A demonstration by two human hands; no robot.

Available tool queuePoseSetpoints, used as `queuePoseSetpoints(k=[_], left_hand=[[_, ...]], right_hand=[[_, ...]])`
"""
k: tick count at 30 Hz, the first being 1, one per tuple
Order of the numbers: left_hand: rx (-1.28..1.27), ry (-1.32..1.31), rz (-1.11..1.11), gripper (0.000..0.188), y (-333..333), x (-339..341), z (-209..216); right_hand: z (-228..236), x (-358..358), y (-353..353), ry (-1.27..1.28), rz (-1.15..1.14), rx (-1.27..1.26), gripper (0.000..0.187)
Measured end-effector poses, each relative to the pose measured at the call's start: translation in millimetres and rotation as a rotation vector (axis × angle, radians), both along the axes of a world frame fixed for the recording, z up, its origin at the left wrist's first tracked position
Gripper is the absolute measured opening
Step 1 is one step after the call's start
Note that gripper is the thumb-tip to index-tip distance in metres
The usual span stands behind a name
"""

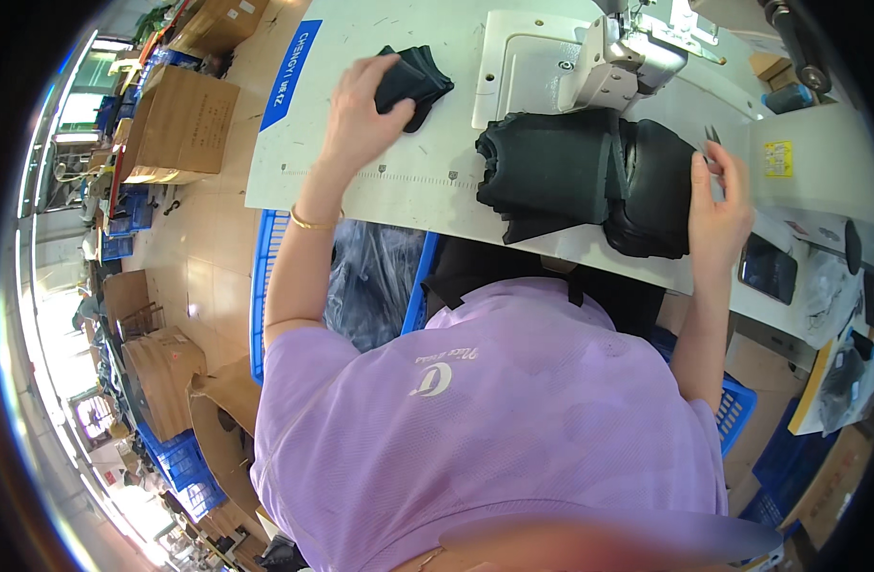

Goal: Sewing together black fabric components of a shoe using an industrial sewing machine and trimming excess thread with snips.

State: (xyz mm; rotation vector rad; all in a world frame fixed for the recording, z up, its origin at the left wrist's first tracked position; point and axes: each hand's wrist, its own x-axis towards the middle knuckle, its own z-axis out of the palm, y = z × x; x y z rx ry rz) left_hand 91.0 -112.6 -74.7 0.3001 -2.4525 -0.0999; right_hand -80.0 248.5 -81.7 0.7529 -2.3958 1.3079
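Left hand (361,105) outstretched, fingers clamped on dark fabric piece (413,81); right hand (718,205) raised, pinching small snips (711,138).

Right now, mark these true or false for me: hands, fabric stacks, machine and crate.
1. The left hand grips a small black fabric piece. True.
2. The right hand lies flat on the floor. False: it is raised beside the black fabric stack, holding small snips.
3. The sewing machine stands behind the stack. True.
4. The crate under the table is red. False: it is blue.
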Motion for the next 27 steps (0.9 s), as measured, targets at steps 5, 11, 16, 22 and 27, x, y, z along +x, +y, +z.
queuePoseSetpoints(k=[5, 11, 16, 22, 27], left_hand=[[0.164, 0.078, -0.331, 0.035, 72, -28, 10], [0.219, -0.014, -0.434, 0.03, 138, -69, 1], [0.296, -0.046, -0.441, 0.037, 141, -70, -14], [0.434, -0.128, -0.447, 0.037, 137, -74, -7], [0.373, -0.053, -0.42, 0.034, 151, -68, -10]], right_hand=[[-23, -18, 42, -0.218, -0.055, 0.171, 0.038], [-19, -2, 25, 0.072, -0.077, 0.201, 0.037], [-19, 1, 25, 0.009, -0.061, 0.091, 0.042], [-18, -13, 32, -0.122, 0.013, 0.113, 0.041], [-19, -11, 28, 0.156, -0.004, 0.136, 0.035]])
